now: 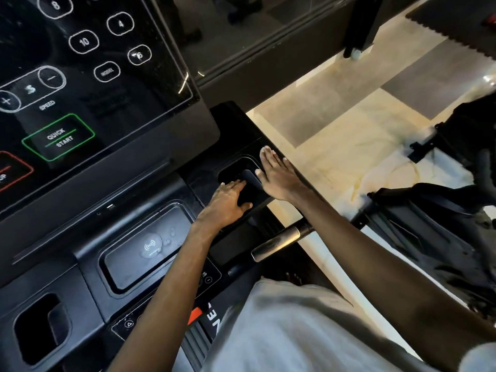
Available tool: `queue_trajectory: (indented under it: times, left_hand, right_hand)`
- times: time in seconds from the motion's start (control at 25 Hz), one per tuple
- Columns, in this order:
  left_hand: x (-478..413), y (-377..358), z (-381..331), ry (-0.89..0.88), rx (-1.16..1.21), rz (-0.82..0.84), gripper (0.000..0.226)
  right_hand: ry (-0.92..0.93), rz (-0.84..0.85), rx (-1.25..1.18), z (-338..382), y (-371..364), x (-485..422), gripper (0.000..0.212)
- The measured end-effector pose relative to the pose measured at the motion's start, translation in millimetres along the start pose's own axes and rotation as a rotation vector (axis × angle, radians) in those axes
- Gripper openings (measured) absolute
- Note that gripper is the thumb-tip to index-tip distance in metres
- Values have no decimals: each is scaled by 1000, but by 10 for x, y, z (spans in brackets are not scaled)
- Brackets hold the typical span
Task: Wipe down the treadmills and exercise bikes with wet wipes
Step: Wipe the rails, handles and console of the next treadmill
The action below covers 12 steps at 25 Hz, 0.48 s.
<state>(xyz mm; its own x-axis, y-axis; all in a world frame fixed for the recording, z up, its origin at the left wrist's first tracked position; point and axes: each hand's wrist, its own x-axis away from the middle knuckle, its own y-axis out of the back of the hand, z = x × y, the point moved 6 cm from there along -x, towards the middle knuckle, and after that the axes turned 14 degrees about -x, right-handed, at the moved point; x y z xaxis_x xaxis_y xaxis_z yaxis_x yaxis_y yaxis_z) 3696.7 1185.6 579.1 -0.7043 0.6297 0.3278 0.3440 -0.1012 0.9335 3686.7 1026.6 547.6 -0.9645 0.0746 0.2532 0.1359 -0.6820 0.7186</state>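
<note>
Edge of the treadmill console (139, 181) runs just right of its side recess (231, 169), pale floor (335, 146) open beyond. My right hand (279, 178) lies flat, fingers straight, along that rim; my left hand (225, 205) covers the recess, and I cannot tell whether it grips anything.

Dim, glare-streaked (edges blurred, bowed)

The treadmill's console (88, 84) is glossy black glass; its tray (64, 285) matt plastic; the handlebar (279, 241) brushed metal; the floor (335, 146) polished stone.
</note>
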Motion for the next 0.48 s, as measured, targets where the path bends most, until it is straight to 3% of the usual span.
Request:
queue_trajectory:
  times: [0.16, 0.32, 0.48]
  left_hand:
    - [-16, -44, -76, -1, -12, 36, 63]
    - [-31, -90, -76, 24, -26, 92, 62]
    - [-78, -131, -322, 3, 118, 163, 75]
  right_hand:
    - [110, 70, 34, 168, -31, -197, 63]
    - [1, -49, -99, -87, 138, -173, 60]
    - [-36, -142, -129, -335, 64, 308, 64]
